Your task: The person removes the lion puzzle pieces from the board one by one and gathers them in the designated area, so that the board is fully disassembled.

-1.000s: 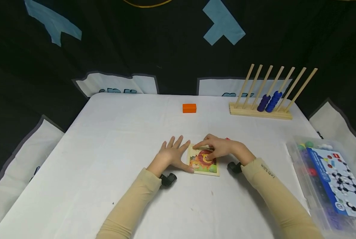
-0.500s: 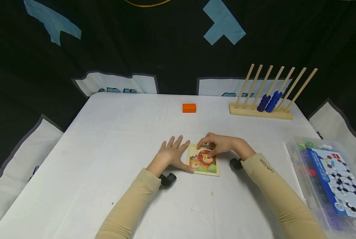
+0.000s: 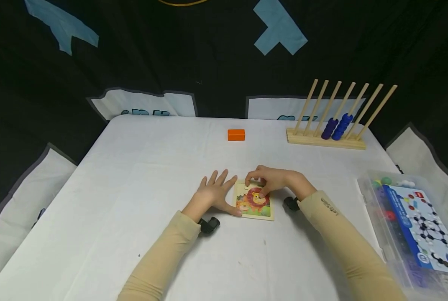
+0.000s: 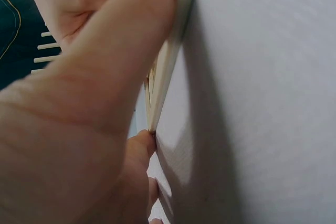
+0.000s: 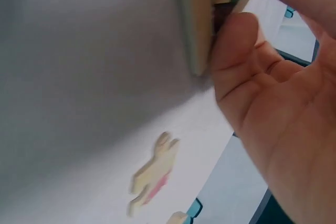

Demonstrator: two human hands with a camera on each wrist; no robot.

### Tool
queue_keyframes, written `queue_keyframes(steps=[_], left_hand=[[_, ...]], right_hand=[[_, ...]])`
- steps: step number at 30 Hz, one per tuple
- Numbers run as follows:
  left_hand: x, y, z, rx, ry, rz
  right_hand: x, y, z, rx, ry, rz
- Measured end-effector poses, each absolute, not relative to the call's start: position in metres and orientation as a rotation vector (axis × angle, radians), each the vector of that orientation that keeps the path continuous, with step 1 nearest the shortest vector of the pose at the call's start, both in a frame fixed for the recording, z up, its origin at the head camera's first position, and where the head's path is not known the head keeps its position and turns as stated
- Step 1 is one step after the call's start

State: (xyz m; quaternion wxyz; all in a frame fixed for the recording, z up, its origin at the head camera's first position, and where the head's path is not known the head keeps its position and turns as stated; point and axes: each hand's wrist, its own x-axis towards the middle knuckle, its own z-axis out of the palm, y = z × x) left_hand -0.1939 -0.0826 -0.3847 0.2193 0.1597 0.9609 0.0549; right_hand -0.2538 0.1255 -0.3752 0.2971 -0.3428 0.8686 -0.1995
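I see the left hand [image 3: 215,196], fingers spread apart, touching the puzzle [image 3: 254,207]; the right hand [image 3: 272,179] bends over it, pinching or not, I cannot tell.

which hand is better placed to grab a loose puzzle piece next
Probably the right hand: its wrist view shows a loose piece lying nearby, off the puzzle. The left hand is at the puzzle's left edge, seemingly farther from that piece.
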Motion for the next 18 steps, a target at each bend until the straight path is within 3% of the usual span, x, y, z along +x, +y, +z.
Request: queue_keyframes(steps=[7,18], left_hand=[[-0.1942,-0.0816,-0.3843,0.445,2.659,0.143],[-0.1945,-0.0823,-0.3848,0.432,2.651,0.152]], right_hand=[[-0.2526,0.1201,-0.3735,-0.834,2.332,-0.465],[-0.2447,0.1269,-0.3795,-0.958,2.336,-0.691]])
